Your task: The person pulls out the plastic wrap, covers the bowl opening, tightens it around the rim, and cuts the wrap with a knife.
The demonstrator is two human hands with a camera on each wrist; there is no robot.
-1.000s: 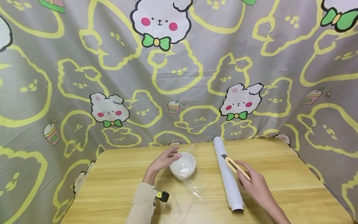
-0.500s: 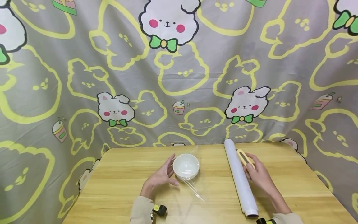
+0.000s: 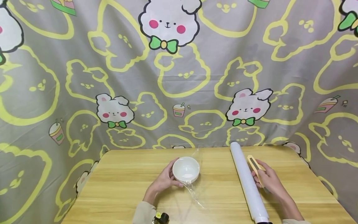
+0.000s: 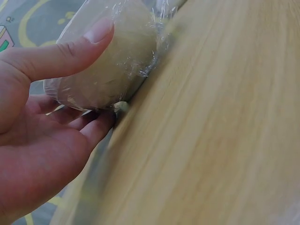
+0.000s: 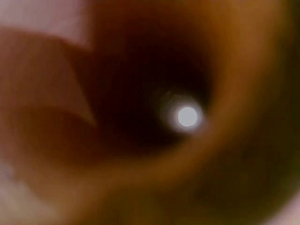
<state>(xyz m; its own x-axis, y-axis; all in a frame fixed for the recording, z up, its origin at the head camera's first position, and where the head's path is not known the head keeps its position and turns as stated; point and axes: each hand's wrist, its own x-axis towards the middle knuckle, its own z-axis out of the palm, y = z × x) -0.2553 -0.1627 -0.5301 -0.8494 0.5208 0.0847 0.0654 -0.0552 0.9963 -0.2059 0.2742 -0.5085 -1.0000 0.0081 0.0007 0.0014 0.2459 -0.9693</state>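
A white bowl [image 3: 184,170] stands on the table with clear cling film [image 3: 193,190] over it, wrinkled and trailing toward the near side. My left hand [image 3: 165,179] holds the bowl's left side. In the left wrist view, the thumb [image 4: 96,40] lies along the film-covered wall and the fingers [image 4: 101,129] curl under the base. My right hand [image 3: 269,180] grips a yellow utility knife [image 3: 255,165], just right of the long cling film roll [image 3: 247,180]. The right wrist view looks into the roll's hollow core [image 5: 136,93], a bright spot at its far end.
The wooden table [image 3: 126,193] ends at the back against a grey curtain [image 3: 195,93] printed with cartoon rabbits, which also hangs along both sides. The roll lies lengthwise, its near end close to the bottom of the head view.
My left hand has gone from above the bowl's rim to gripping its side. The roll has shifted right and nearer. My right hand, with the knife, has moved from over the roll to its right side.
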